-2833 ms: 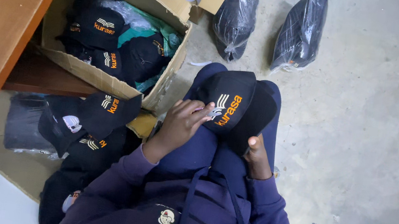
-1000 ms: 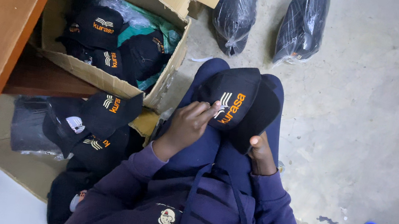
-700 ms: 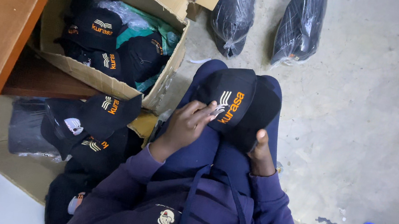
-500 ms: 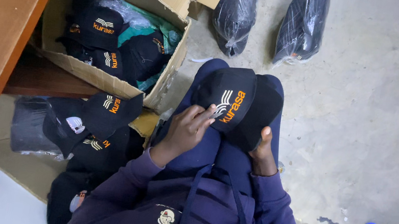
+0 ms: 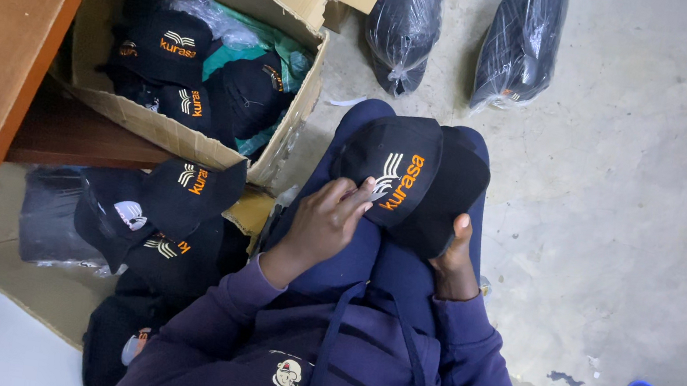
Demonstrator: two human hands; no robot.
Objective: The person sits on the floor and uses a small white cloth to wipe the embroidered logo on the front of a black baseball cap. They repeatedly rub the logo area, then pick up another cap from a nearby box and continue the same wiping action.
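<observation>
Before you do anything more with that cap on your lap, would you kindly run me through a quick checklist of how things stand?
1. Black cap resting on the lap: ok.
2. Left hand fingertips on the cap's front panel by the embroidery: ok.
3. Right hand supporting the cap's near edge, thumb up against it: ok.
4. Cardboard box open beside the left knee, caps inside: ok.
5. Loose caps piled on the flattened cardboard: ok.
6. Embroidery free of loose threads: cannot tell.

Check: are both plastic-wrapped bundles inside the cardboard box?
No, both plastic-wrapped bundles lie on the concrete floor, outside the cardboard box.
</observation>
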